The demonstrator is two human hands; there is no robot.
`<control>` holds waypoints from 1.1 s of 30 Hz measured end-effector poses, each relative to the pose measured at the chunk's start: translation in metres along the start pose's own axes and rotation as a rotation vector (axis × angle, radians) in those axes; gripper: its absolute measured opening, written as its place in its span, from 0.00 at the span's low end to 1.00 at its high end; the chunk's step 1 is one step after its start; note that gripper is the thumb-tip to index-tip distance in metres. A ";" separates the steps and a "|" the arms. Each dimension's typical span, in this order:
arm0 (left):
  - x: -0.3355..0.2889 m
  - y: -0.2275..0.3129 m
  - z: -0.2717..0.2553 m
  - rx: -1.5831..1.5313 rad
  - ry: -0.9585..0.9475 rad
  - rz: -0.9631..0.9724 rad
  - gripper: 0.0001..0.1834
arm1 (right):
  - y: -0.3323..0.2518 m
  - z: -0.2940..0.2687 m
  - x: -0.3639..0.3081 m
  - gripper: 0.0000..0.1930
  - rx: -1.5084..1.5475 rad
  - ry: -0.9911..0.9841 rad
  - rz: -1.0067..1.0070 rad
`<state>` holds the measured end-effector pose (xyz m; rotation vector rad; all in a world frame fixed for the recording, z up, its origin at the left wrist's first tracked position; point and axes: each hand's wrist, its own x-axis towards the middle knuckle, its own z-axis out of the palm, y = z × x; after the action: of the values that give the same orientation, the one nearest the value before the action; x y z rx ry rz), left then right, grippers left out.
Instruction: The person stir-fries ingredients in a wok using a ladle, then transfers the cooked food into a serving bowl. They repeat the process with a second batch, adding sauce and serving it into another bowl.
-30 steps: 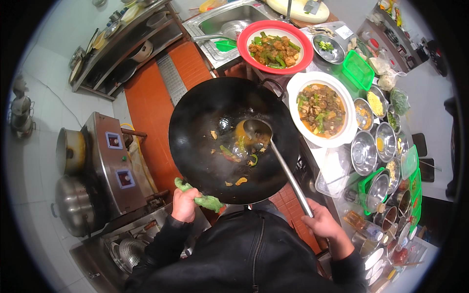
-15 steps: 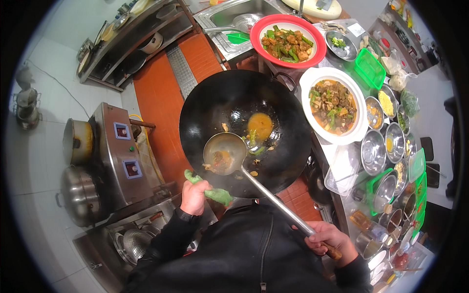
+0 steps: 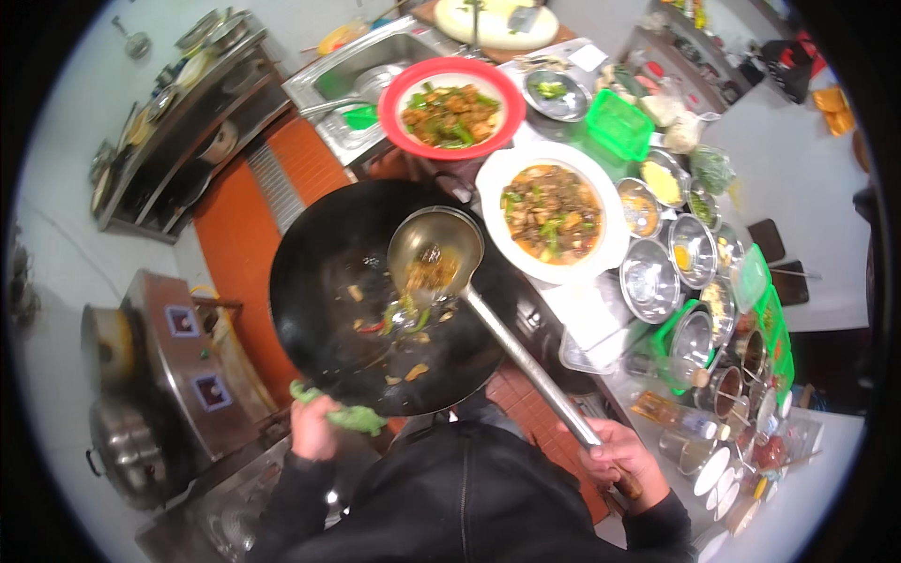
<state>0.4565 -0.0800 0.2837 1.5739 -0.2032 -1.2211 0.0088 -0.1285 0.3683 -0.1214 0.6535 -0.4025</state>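
My right hand (image 3: 615,458) is closed around the wooden end of a long metal ladle (image 3: 530,361). The ladle's bowl is over the far right part of a black wok (image 3: 314,281), with brown liquid and food bits inside. My left hand (image 3: 314,427) grips a green cloth (image 3: 357,419) at the wok's near rim. Scraps of food and green pepper lie in the wok. Just right of the wok is a white bowl (image 3: 615,235) of stewed meat and vegetables. Behind that, a red-rimmed dish (image 3: 511,98) holds meat with green peppers.
A metal sink (image 3: 319,80) lies at the far left of the counter. Small metal bowls (image 3: 649,281) of ingredients, a green basket (image 3: 619,127) and bottles (image 3: 671,413) crowd the right side. On the left stands a steel unit (image 3: 178,347) with pots beside it.
My view has shifted, so the scene sits further left. The ladle has moved up and right across the wok, toward the white bowl. The pool of liquid in the wok no longer shows.
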 end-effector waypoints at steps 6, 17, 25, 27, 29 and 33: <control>-0.002 0.010 0.007 -0.017 -0.005 -0.061 0.05 | -0.014 -0.019 0.001 0.31 -0.548 0.507 -0.403; -0.004 0.015 0.008 0.013 -0.011 -0.060 0.07 | -0.022 -0.050 0.028 0.29 -0.751 0.741 -0.556; 0.003 0.009 0.001 0.104 0.074 -0.090 0.03 | 0.000 -0.067 0.016 0.30 -1.011 0.819 -0.611; 0.001 0.007 0.004 0.053 0.080 0.022 0.02 | 0.004 -0.065 0.014 0.31 -1.005 0.760 -0.617; 0.000 0.008 0.004 0.055 0.078 -0.003 0.01 | 0.008 -0.059 0.015 0.32 -1.017 0.602 -0.640; -0.003 0.013 0.004 0.060 0.022 -0.049 0.02 | 0.008 -0.038 0.036 0.34 -0.918 0.440 -0.315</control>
<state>0.4573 -0.0859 0.2967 1.6524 -0.1894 -1.2448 0.0136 -0.1351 0.3163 -1.0405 1.2273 -0.4070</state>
